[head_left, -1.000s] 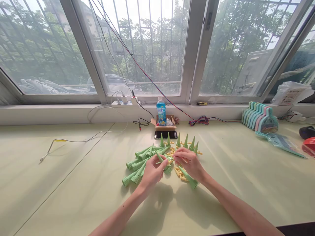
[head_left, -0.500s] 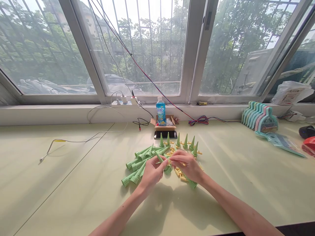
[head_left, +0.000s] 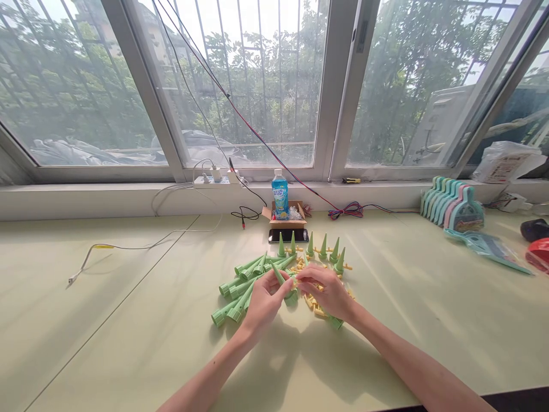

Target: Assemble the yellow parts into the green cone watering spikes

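My left hand (head_left: 266, 298) is closed round a green cone-shaped watering spike (head_left: 278, 273), its point tilted up and to the left and its wide ribbed end low. Fingers pinched, my right hand (head_left: 328, 290) meets the spike's side, at a small yellow valve piece (head_left: 295, 281) that is mostly hidden by the fingertips. Left of my hands lies a pile of green spikes (head_left: 240, 289). Loose yellow valve pieces (head_left: 318, 311) are under and beside my right hand. Behind it, several green spikes (head_left: 325, 247) stand upright with yellow pieces stuck through them.
A phone (head_left: 288, 235) lies before a small cardboard box (head_left: 281, 224) and a blue bottle (head_left: 280, 197). Cables (head_left: 349, 212) run along the sill. At right are a row of small teal dustpan-like items (head_left: 454, 206) and a red object (head_left: 538, 254).
Both hands stay almost in place. My right fingertips have shifted slightly at the side of the spike, and the spike's wide end has moved a little.
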A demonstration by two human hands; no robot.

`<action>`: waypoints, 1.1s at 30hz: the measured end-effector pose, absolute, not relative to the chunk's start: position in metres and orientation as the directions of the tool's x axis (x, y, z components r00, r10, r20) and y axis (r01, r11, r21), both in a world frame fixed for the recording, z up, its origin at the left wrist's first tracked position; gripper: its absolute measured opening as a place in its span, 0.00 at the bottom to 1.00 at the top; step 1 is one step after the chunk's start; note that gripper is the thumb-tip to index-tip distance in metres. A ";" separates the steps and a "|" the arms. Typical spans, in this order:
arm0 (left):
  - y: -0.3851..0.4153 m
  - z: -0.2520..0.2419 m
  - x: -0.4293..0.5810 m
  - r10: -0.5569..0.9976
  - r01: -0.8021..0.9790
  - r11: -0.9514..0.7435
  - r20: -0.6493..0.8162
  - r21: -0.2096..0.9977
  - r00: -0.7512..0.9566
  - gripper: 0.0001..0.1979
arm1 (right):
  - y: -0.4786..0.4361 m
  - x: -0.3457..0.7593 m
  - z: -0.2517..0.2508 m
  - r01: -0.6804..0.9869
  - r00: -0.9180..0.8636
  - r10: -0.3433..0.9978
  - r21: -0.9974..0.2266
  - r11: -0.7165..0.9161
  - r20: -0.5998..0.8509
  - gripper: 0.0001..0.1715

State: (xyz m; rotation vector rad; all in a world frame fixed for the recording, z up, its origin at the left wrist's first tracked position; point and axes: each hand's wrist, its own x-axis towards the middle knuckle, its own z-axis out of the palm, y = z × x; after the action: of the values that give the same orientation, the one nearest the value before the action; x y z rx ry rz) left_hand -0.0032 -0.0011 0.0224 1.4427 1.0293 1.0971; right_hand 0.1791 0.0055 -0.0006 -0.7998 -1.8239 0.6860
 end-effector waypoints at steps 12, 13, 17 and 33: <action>-0.002 0.021 -0.002 0.953 0.105 -0.200 0.169 0.974 0.251 0.16 | 0.004 0.180 0.002 0.311 -0.305 0.766 -0.701 0.642 0.566 0.13; -0.002 0.021 -0.002 0.952 0.101 -0.196 0.165 0.975 0.257 0.16 | 0.004 0.180 0.002 0.308 -0.307 0.767 -0.704 0.640 0.563 0.13; -0.002 0.020 -0.003 0.947 0.069 -0.154 0.127 0.986 0.294 0.16 | 0.005 0.179 0.002 0.298 -0.308 0.767 -0.708 0.640 0.563 0.14; -0.003 0.021 0.000 0.938 -0.027 -0.019 0.027 0.999 0.345 0.17 | 0.005 0.180 0.001 0.336 -0.286 0.752 -0.672 0.659 0.594 0.16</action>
State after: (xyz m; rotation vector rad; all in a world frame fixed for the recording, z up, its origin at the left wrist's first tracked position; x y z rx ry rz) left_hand -0.0001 -0.0027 0.0206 1.3561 0.9181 0.9724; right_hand 0.1801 0.0049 0.0011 -0.8580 -1.8827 0.5246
